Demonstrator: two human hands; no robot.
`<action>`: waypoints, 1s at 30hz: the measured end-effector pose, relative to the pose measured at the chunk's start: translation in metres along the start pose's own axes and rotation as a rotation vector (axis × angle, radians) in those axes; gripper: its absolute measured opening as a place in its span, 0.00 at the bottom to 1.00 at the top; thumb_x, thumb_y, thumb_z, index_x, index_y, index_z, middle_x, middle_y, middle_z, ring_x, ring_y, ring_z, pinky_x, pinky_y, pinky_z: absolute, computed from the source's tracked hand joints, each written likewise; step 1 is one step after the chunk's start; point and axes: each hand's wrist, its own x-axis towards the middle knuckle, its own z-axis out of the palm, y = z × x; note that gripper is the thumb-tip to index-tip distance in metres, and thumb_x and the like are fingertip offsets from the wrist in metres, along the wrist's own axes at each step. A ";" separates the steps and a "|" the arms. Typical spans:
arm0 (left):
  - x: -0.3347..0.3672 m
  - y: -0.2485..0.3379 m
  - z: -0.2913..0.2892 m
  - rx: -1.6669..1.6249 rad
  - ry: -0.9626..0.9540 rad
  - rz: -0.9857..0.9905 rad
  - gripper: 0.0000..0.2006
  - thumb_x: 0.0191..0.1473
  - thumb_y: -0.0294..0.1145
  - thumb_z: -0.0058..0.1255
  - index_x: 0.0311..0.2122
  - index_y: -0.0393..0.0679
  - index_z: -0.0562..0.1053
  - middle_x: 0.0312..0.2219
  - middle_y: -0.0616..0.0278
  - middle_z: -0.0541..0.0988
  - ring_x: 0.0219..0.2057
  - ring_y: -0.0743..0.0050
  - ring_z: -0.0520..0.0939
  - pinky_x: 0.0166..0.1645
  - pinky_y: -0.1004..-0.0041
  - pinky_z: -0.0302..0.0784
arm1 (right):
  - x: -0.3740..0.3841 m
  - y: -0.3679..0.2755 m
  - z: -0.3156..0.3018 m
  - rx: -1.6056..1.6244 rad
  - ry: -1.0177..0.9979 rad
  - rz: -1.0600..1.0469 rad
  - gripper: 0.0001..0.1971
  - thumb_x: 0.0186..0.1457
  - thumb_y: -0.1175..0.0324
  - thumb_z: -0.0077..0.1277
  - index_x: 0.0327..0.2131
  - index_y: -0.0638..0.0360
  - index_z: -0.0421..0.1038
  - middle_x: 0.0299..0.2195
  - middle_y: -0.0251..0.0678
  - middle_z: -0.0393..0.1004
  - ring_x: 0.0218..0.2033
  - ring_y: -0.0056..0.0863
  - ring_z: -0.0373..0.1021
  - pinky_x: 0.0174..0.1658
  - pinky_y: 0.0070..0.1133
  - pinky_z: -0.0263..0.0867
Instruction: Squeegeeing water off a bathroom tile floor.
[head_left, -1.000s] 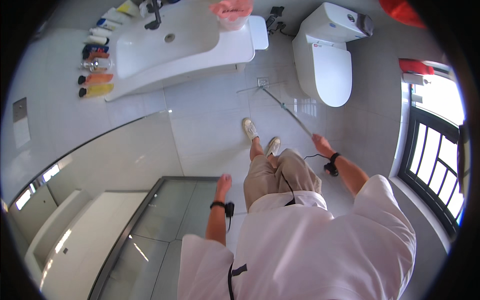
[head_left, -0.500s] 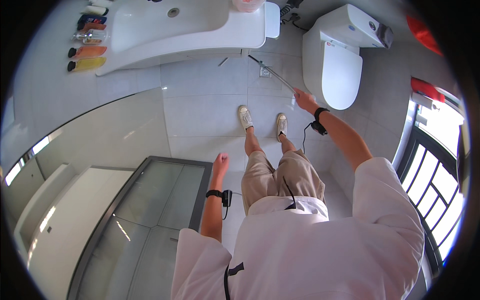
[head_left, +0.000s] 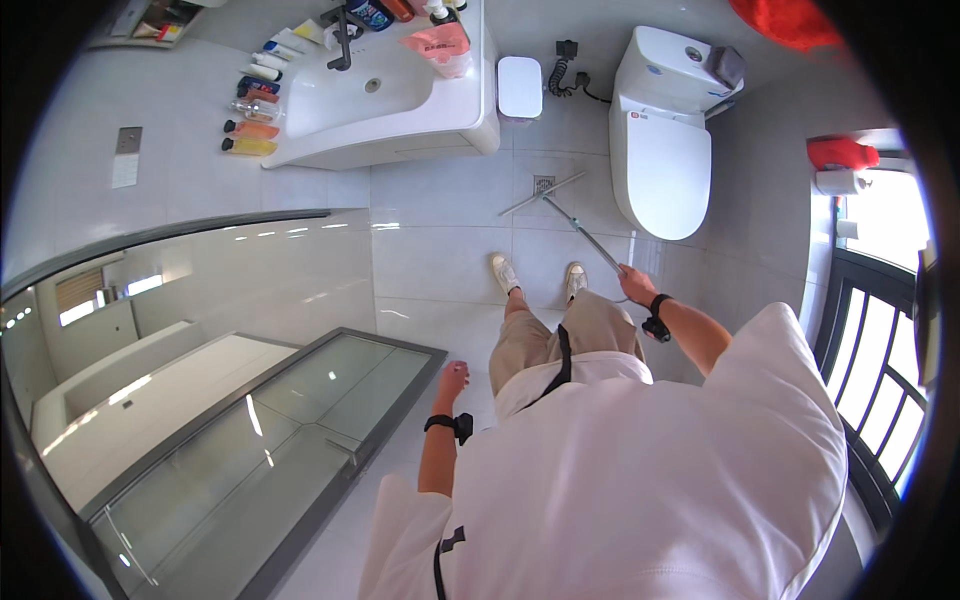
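My right hand point(head_left: 636, 283) is wrapped round the end of the thin metal handle of a floor squeegee point(head_left: 598, 245). The handle slants away to the upper left, where its long narrow blade point(head_left: 518, 206) lies on the tiles across the near edge of the square floor drain point(head_left: 543, 184). By my left side, my left hand point(head_left: 455, 374) hangs with its fingers curled in and nothing showing in them. It is nearest the grey-framed glass door point(head_left: 345, 400). Both my shoes point(head_left: 503, 270) stand on the floor below the blade.
A white toilet point(head_left: 668, 180) stands right of the drain. Beyond it on the left is a white washbasin point(head_left: 415, 115) with several bottles point(head_left: 250, 130) along its side, and a small white bin point(head_left: 520, 88). A barred window point(head_left: 872, 350) lies to my right.
The squeegee's blade has come out from by the basin cabinet and swung to the drain, as my right hand drew back. The whole view has shifted, showing more of the basin.
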 end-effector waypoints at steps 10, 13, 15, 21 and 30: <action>-0.083 0.106 -0.029 0.057 0.243 0.418 0.12 0.52 0.33 0.47 0.41 0.40 0.71 0.25 0.59 0.76 0.23 0.75 0.76 0.28 0.73 0.73 | -0.058 0.042 0.084 0.319 -0.107 0.061 0.26 0.54 0.52 0.38 0.55 0.50 0.60 0.45 0.54 0.68 0.49 0.49 0.64 0.50 0.34 0.61; -0.083 0.110 -0.035 0.135 0.287 0.510 0.12 0.53 0.33 0.46 0.41 0.40 0.70 0.26 0.59 0.76 0.23 0.74 0.75 0.29 0.73 0.72 | 0.059 0.043 0.091 0.200 0.073 -0.095 0.18 0.53 0.63 0.39 0.46 0.58 0.65 0.40 0.51 0.71 0.44 0.50 0.67 0.44 0.36 0.64; -0.087 0.098 -0.053 0.129 0.264 0.481 0.12 0.53 0.33 0.46 0.42 0.40 0.70 0.26 0.59 0.76 0.23 0.74 0.76 0.30 0.73 0.72 | 0.121 -0.003 0.053 0.250 -0.033 -0.013 0.12 0.50 0.67 0.42 0.35 0.61 0.70 0.35 0.49 0.73 0.36 0.49 0.70 0.36 0.36 0.68; -0.058 0.039 -0.099 -0.031 0.411 0.401 0.12 0.53 0.34 0.46 0.42 0.42 0.70 0.25 0.60 0.76 0.24 0.74 0.76 0.30 0.73 0.72 | 0.159 -0.086 -0.012 -0.954 0.149 -0.919 0.08 0.48 0.70 0.45 0.28 0.59 0.74 0.37 0.41 0.74 0.35 0.37 0.72 0.27 0.30 0.71; 0.012 -0.166 -0.074 -0.382 0.507 -0.029 0.14 0.50 0.37 0.45 0.41 0.45 0.72 0.28 0.51 0.79 0.33 0.53 0.80 0.39 0.62 0.74 | 0.080 -0.357 0.062 -0.333 -0.332 -0.176 0.20 0.55 0.59 0.43 0.51 0.51 0.65 0.34 0.49 0.74 0.34 0.46 0.72 0.40 0.31 0.68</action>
